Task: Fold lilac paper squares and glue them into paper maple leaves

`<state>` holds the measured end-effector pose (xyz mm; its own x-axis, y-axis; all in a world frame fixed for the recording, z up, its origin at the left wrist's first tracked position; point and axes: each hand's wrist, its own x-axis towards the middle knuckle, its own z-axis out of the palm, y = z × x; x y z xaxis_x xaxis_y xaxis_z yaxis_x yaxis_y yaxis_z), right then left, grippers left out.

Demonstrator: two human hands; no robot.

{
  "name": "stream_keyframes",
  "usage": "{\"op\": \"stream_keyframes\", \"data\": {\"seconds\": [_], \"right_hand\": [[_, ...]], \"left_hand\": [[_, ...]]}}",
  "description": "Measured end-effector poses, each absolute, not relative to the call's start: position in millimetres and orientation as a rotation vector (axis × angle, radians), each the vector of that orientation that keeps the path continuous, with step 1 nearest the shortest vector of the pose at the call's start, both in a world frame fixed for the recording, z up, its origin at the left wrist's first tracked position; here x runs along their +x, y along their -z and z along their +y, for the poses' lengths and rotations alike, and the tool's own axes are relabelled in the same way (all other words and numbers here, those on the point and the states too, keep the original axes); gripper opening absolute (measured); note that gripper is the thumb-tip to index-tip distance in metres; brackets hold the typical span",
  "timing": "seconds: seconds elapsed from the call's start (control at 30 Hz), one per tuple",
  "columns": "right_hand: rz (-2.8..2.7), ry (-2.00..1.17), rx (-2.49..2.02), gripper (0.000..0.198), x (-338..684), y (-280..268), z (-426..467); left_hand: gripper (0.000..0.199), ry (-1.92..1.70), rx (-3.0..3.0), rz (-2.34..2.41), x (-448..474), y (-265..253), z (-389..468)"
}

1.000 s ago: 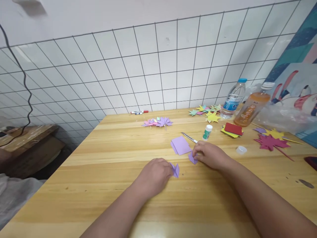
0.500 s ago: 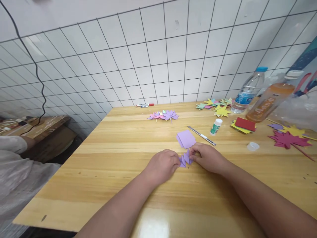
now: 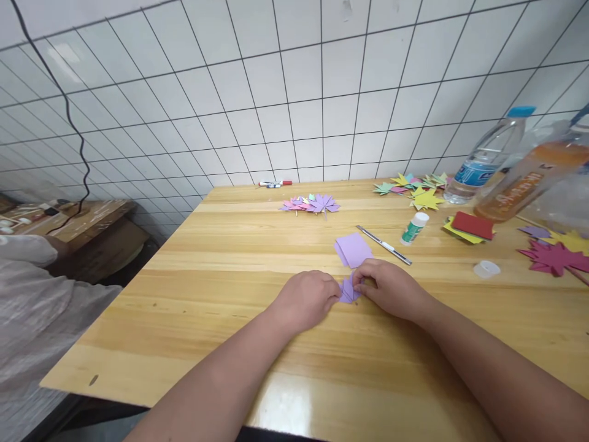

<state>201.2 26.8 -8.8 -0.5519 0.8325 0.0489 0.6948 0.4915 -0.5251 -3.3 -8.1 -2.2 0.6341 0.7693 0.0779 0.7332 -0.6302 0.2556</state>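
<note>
Folded purple paper (image 3: 348, 291), crosswise, pointing away

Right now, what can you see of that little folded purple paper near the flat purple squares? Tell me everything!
The folded purple paper is light purple, with creased flaps and pointed corners. It sits low at the table, nearer the person than the flat purple squares. The left grip touches its left side, and the right grip pinches its right side. Fingers cover both ends, so I can't tell whether it's one piece or two pushed together.
</note>
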Motion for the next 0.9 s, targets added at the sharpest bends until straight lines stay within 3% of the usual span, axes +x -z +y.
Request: {"op": "stream_keyframes", "data": {"seconds": [0.9], "right_hand": [[-2.516, -0.451, -1.397, 0.013, 192.6, 3.8, 22.1]], "left_hand": [[0.025, -0.187, 2.587, 1.288, -0.3, -3.5, -9.8]]}}
